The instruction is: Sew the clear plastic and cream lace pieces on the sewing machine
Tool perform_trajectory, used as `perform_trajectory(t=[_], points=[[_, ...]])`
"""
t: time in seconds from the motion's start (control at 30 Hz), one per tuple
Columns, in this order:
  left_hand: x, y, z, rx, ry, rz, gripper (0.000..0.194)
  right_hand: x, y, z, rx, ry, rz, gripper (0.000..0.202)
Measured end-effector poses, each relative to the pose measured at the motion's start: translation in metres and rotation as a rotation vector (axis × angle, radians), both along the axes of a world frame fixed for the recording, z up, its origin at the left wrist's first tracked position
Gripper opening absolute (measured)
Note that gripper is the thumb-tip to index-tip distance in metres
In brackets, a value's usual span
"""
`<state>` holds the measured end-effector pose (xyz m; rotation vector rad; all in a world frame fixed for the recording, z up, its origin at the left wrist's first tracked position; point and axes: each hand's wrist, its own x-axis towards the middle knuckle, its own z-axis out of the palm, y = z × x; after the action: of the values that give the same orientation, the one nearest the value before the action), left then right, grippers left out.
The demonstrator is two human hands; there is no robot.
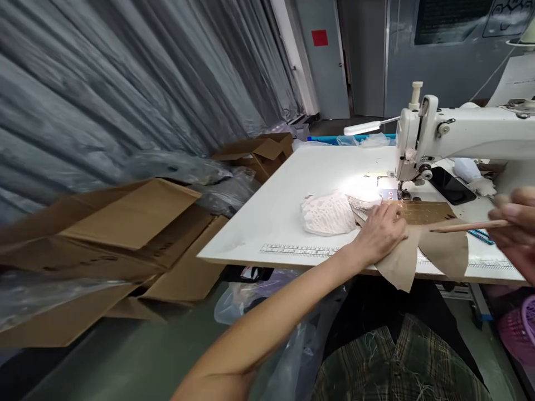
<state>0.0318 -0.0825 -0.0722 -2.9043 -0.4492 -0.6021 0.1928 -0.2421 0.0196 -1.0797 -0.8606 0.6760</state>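
My left hand point(381, 233) rests palm down on the table, its fingers apart and its fingertips pressing on beige fabric point(401, 262) just in front of the sewing machine's needle area. Part of this cloth lies under the hand, and a flap droops over the table's front edge. A second beige flap point(447, 250) lies to its right. In my right hand point(518, 223), closed and cut off by the frame's edge, is a thin pointed stick point(468, 226), its tip over the right flap. White patterned fabric pieces point(330, 214) lie bunched left of my left hand.
The white sewing machine point(468, 133) stands on the white table point(267, 206), with a lit lamp point(361, 128) beside its head. A black phone point(452, 185) lies below its arm. A ruler strip point(301, 250) runs along the front edge. Open cardboard boxes point(134, 220) crowd the left.
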Motion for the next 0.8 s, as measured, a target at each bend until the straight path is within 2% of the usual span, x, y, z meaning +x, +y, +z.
perform_trajectory(t=[0.03, 0.1, 0.13, 0.17, 0.23, 0.37, 0.43, 0.57, 0.67, 0.8], points=[[0.001, -0.002, -0.003, 0.044, 0.007, -0.008, 0.018, -0.005, 0.009, -0.002, -0.041, 0.086, 0.051, 0.040], [-0.002, -0.012, -0.006, 0.078, 0.005, -0.011, 0.026, -0.009, 0.027, -0.011, -0.128, 0.196, 0.095, 0.023], [-0.005, -0.018, -0.007, 0.072, -0.007, -0.006, 0.027, -0.009, 0.035, -0.019, -0.176, 0.219, 0.123, 0.021], [-0.009, -0.025, -0.007, 0.059, -0.025, -0.003, 0.027, -0.006, 0.042, -0.027, -0.226, 0.216, 0.153, 0.029], [-0.017, -0.037, -0.007, 0.029, -0.069, -0.023, 0.028, 0.001, 0.052, -0.045, -0.316, 0.112, 0.198, 0.039], [-0.025, -0.048, -0.012, 0.009, -0.194, -0.059, 0.033, 0.013, 0.058, -0.072, -0.412, -0.346, 0.094, 0.026], [-0.024, -0.050, -0.016, 0.011, -0.246, -0.032, 0.032, 0.014, 0.056, -0.077, -0.419, -0.464, 0.068, 0.024], [-0.021, -0.052, -0.020, 0.011, -0.277, 0.037, 0.033, 0.011, 0.054, -0.079, -0.391, -0.635, 0.147, 0.023], [-0.021, -0.053, -0.019, -0.005, -0.291, 0.044, 0.035, 0.010, 0.056, -0.082, -0.403, -0.758, 0.180, 0.022], [-0.023, -0.051, -0.016, -0.053, -0.299, 0.036, 0.032, 0.012, 0.056, -0.081, -0.444, -0.728, 0.243, 0.020]])
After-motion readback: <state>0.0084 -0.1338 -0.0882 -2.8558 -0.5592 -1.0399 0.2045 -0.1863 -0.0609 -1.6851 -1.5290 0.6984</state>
